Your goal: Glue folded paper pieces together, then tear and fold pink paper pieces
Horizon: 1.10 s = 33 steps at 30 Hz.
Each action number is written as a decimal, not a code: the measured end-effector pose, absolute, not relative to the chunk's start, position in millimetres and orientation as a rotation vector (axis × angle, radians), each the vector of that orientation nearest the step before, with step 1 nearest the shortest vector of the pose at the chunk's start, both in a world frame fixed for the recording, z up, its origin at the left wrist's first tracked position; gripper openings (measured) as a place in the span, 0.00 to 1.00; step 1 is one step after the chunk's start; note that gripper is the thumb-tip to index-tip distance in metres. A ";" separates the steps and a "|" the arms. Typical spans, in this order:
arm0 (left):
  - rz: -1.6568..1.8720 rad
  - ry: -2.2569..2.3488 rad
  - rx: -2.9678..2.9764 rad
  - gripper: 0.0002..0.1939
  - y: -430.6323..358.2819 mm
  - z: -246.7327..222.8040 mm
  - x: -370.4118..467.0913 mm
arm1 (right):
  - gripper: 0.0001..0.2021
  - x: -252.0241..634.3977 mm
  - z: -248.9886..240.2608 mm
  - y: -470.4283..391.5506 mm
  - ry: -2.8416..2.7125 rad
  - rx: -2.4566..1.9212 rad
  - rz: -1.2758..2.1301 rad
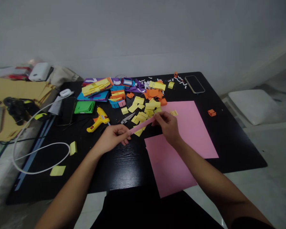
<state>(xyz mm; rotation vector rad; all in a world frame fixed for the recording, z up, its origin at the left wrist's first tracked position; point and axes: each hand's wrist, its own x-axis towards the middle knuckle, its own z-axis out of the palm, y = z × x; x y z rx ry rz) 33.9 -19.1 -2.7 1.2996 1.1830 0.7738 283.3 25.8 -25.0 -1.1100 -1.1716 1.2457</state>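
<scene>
Black table (124, 173); left hand (112, 137) and right hand (168, 128), pinched closed, hold pink strip (143, 125) by opposite ends; glue gun (100, 119) left of strip.

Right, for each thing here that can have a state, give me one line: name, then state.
Left hand: pinching one end of the pink strip
Right hand: pinching its other end
Pink strip: held between both hands
Pink sheets: lying flat
Glue gun: lying on its side
Scissors: lying down; whether open, unclear
Phone: flat, screen dark
Cable: looped
Yellow papers: loosely heaped
</scene>
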 end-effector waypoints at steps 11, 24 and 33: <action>1.546 1.288 0.933 0.13 -2.4 9.7 7.0 | 0.15 282.6 -20.7 21.2 -1.339 -0.952 1.748; 1.032 1.123 1.250 0.20 -23.5 -9.2 58.6 | 0.23 254.9 -23.8 -4.0 -1.184 -0.780 2.154; 1.046 1.173 1.313 0.20 -29.8 -4.2 60.4 | 0.23 249.2 -22.2 -16.7 -1.210 -0.869 1.966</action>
